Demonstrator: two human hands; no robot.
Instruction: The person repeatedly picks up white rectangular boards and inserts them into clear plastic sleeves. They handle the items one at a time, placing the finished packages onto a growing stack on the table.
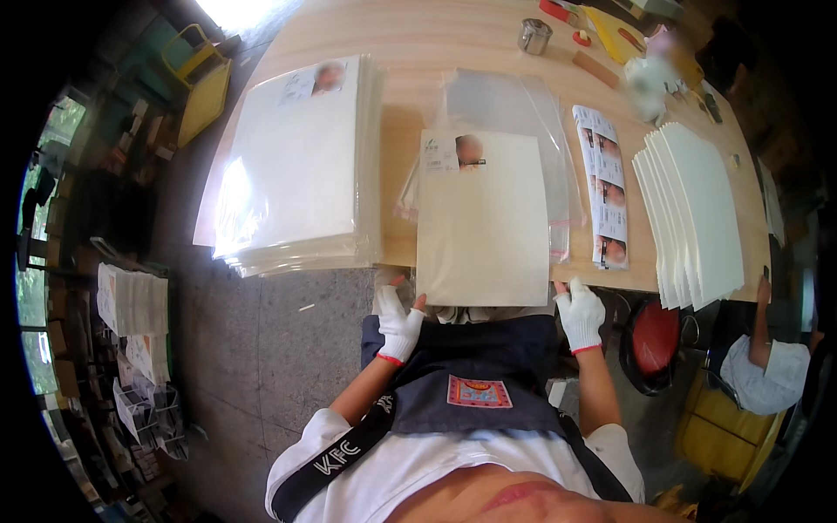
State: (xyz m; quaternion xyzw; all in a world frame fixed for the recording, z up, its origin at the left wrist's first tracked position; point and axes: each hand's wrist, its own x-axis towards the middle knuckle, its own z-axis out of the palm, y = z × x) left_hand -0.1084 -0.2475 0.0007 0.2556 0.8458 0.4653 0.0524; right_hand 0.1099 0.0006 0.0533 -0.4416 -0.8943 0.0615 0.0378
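A cream stack of paper sheets [484, 231], with a printed label [456, 153] at its top left, lies in front of me and overhangs the table's near edge. My left hand [399, 325], in a white glove with bare thumb and index fingertips, is at its lower left corner. The thumb touches or nearly touches that edge, and the fingers are apart. My right hand [581, 316], gloved alike, rests by the table edge just right of the sheets, fingers spread and holding nothing. Clear plastic bags [497, 96] lie partly beneath the sheets.
A pile of bagged sheets [301, 166] is at the left. Right of centre lie printed label strips [603, 187] and fanned cream sheets [693, 209]. A metal tin [534, 37] stands on the far table [410, 35]. Another person's arm [763, 322] shows at the right, near a red stool [654, 336].
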